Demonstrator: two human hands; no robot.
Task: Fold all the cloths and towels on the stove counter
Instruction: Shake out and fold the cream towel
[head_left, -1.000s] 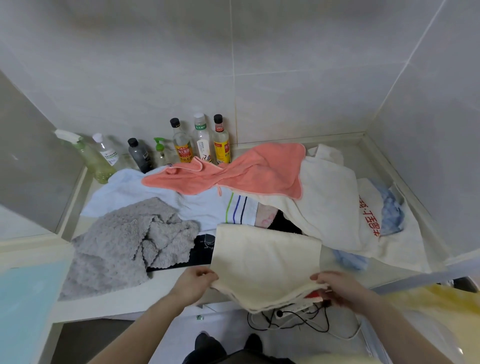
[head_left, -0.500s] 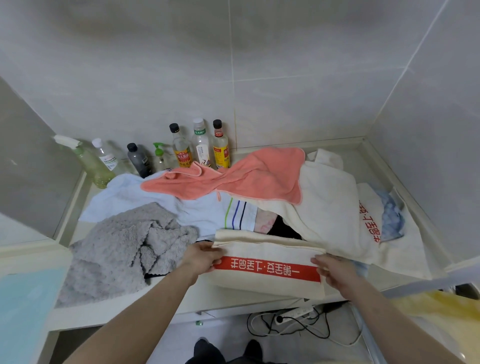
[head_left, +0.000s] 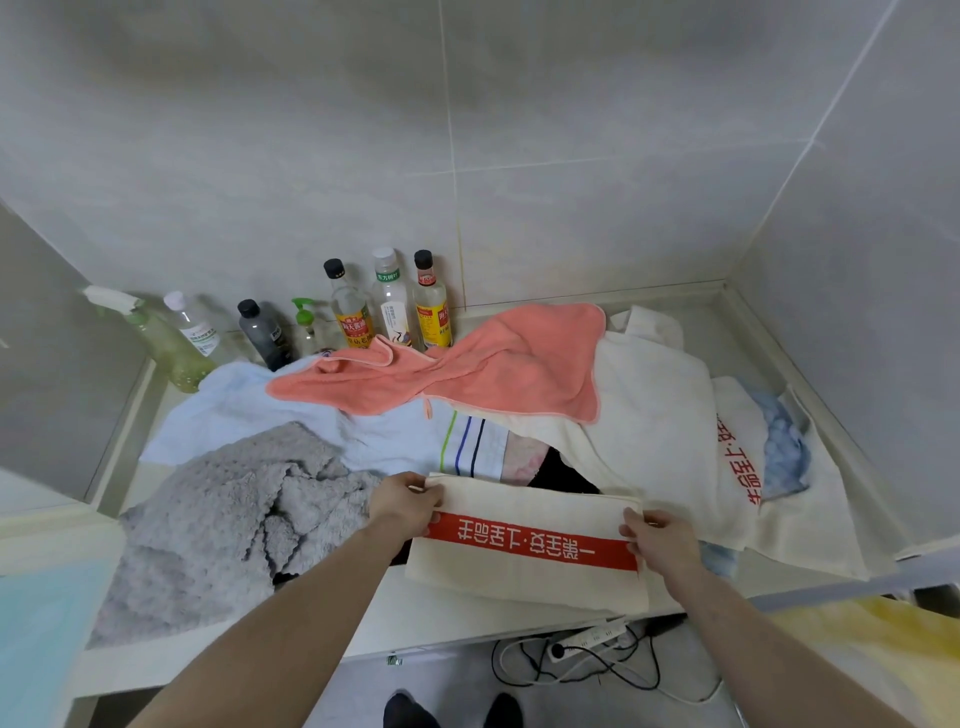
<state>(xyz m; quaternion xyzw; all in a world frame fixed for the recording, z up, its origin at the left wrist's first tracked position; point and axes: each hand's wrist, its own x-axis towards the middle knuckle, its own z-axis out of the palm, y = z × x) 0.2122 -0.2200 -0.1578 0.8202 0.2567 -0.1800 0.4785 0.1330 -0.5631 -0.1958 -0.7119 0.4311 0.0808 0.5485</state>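
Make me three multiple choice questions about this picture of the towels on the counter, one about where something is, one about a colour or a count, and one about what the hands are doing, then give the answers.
1. Where does the grey cloth lie?
A. left of the banded towel
B. on the pink cloth
C. against the right wall

2. What colour is the band across the cream towel between the hands?
A. blue
B. red
C. green

3. What are the hands doing?
A. hanging free of any cloth
B. both lifting a bottle
C. each holding one end of the cream towel

Answers:
1. A, the grey cloth is bunched on the counter beside the left hand.
2. B, a red band with pale lettering runs along the towel.
3. C, the left hand and the right hand pinch opposite ends of the towel as it lies folded on the counter edge.
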